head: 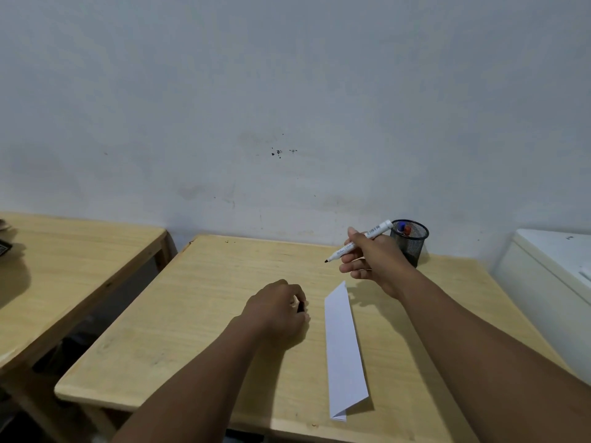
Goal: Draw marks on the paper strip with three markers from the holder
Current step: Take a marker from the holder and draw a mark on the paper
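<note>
A folded white paper strip (343, 346) lies lengthwise on the wooden table (192, 314), unmarked as far as I can see. My right hand (374, 260) holds an uncapped white marker (361, 239) in the air beyond the strip's far end, its black tip pointing left. My left hand (278, 308) rests on the table to the left of the strip, closed on the marker's black cap (301, 306). A black mesh holder (411, 239) stands at the back right, with a blue and a red marker end showing inside.
A second wooden table (64, 266) stands to the left across a gap. A white cabinet (550, 282) borders the table's right side. A pale wall rises directly behind the table.
</note>
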A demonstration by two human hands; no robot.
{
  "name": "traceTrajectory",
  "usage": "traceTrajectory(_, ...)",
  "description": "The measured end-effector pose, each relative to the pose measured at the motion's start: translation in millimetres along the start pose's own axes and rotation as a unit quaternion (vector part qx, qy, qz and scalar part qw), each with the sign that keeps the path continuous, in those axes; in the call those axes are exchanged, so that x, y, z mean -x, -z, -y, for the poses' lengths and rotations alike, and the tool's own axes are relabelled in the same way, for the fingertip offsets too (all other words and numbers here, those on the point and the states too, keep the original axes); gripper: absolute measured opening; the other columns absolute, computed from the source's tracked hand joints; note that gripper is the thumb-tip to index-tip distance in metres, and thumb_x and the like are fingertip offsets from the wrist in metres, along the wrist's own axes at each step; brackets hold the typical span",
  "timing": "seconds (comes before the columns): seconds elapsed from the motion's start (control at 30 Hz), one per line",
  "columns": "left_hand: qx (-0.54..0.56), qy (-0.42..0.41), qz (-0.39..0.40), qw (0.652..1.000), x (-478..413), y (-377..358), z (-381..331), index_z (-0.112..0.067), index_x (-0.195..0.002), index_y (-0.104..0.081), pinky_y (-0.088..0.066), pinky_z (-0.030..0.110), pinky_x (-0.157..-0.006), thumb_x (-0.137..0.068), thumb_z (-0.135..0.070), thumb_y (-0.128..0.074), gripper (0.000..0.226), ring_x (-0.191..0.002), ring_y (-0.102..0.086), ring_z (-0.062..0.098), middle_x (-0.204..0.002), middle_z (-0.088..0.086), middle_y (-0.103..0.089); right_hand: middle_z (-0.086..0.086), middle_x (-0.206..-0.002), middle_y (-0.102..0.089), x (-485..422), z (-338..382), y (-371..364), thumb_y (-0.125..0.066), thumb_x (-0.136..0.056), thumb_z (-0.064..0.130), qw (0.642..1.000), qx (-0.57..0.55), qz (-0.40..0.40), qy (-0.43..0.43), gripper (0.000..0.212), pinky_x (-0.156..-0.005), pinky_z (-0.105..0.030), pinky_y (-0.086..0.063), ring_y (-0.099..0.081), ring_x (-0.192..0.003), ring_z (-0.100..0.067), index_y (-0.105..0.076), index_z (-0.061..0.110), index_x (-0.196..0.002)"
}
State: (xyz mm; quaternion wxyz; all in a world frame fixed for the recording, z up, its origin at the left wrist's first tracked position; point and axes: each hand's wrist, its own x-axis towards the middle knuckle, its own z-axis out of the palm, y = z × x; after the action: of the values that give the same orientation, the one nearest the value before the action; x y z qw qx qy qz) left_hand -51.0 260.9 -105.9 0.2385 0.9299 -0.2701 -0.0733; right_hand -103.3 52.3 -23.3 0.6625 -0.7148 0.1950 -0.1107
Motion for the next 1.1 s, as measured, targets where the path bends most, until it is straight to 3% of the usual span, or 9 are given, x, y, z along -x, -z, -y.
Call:
traceTrajectory(0.1, -0.015, -0.023, 0.015, 1.0, -3.0, -1.2, -1.5, -0.037, -0.129, -0.06, -0.048, 0.04, -0.1, -0.075, -0.062, -0.07, 0.06, -0.125, -0.047, 0.016, -0.129, -0.007, -0.052, -0.011, -0.073, -0.071, -1.8, 2.3, 5.3, -0.061, -0.101, 0.039, 1.0, -0.012, -0.006, 0.003, 0.033, -0.055, -0.03, -0.053, -0.073, -0.055, -0.022, -0.069, 0.008, -0.093)
traceTrajectory(0.2, -0.043, -0.055, 0.031, 0.997, -1.5, -6.5, -10.2, -0.044, -0.138, -0.054, -0.043, 0.045, -0.106, -0.068, -0.079, -0.067, 0.079, -0.133, -0.037, 0.019, -0.14, -0.004, -0.046, -0.011, -0.071, -0.07, -3.3, 1.0, 9.3, -0.061, -0.101, 0.039, 1.0, -0.022, -0.009, 0.001, 0.032, -0.056, -0.03, -0.052, -0.072, -0.055, -0.022, -0.068, 0.009, -0.092)
traceTrajectory(0.4, -0.097, -0.072, 0.044, 0.992, 3.3, -27.0, -19.3, -0.049, -0.136, -0.053, -0.031, 0.048, -0.112, -0.065, -0.09, -0.054, 0.082, -0.138, -0.033, 0.02, -0.143, -0.007, -0.043, -0.011, -0.072, -0.072, -3.4, -12.1, 8.7, -0.062, -0.101, 0.04, 0.999, -0.039, -0.006, -0.007, 0.034, -0.053, -0.03, -0.053, -0.074, -0.058, -0.024, -0.069, 0.007, -0.095)
traceTrajectory(0.53, -0.117, -0.073, 0.034, 0.99, 5.5, -30.1, -18.8, -0.049, -0.138, -0.05, -0.03, 0.051, -0.113, -0.068, -0.09, -0.05, 0.081, -0.141, -0.032, 0.021, -0.147, -0.006, -0.042, -0.017, -0.085, -0.08, -1.6, -31.6, -1.4, -0.059, -0.102, 0.041, 0.997, -0.077, -0.016, -0.028, 0.036, -0.06, -0.034, -0.058, -0.08, -0.074, -0.033, -0.072, 0.007, -0.101)
traceTrajectory(0.63, -0.109, -0.077, 0.022, 0.991, 8.5, -33.2, -19.4, -0.05, -0.137, -0.047, -0.028, 0.052, -0.113, -0.071, -0.087, -0.05, 0.076, -0.142, -0.032, 0.022, -0.15, -0.007, -0.04, -0.016, -0.085, -0.081, 1.8, -57.1, -10.0, -0.066, -0.099, 0.036, 0.991, -0.105, -0.078, -0.032, 0.03, -0.066, -0.038, -0.062, -0.081, -0.076, -0.032, -0.074, 0.008, -0.099)
traceTrajectory(0.73, -0.096, -0.103, 0.019, 0.99, 8.8, -35.5, -19.3, -0.054, -0.133, -0.048, -0.028, 0.051, -0.111, -0.074, -0.084, -0.05, 0.066, -0.138, -0.035, 0.024, -0.148, -0.009, -0.037, -0.014, -0.076, -0.076, 6.6, -82.6, -9.9, -0.076, -0.092, 0.024, 0.983, -0.124, -0.136, -0.024, 0.018, -0.067, -0.038, -0.061, -0.074, -0.065, -0.023, -0.074, 0.008, -0.099)
traceTrajectory(0.9, -0.116, -0.12, 0.04, 0.985, 8.5, -33.4, -20.6, -0.056, -0.134, -0.054, -0.029, 0.051, -0.111, -0.08, -0.081, -0.047, 0.06, -0.139, -0.034, 0.022, -0.144, -0.01, -0.042, -0.012, -0.067, -0.072, 9.8, -97.9, -3.7, -0.068, -0.096, 0.016, 0.983, -0.085, -0.162, -0.015, 0.013, -0.052, -0.031, -0.056, -0.07, -0.055, -0.022, -0.073, 0.005, -0.092)
traceTrajectory(1.1, -0.121, -0.118, 0.072, 0.983, 11.6, -27.7, -24.3, -0.058, -0.14, -0.045, -0.024, 0.05, -0.115, -0.065, -0.092, -0.054, 0.083, -0.14, -0.03, 0.022, -0.143, -0.011, -0.041, -0.012, -0.07, -0.077, 8.7, -103.4, -6.0, -0.066, -0.095, 0.016, 0.994, 0.046, -0.089, 0.04, 0.012, -0.051, -0.032, -0.059, -0.076, -0.057, -0.024, -0.071, 0.007, -0.089)
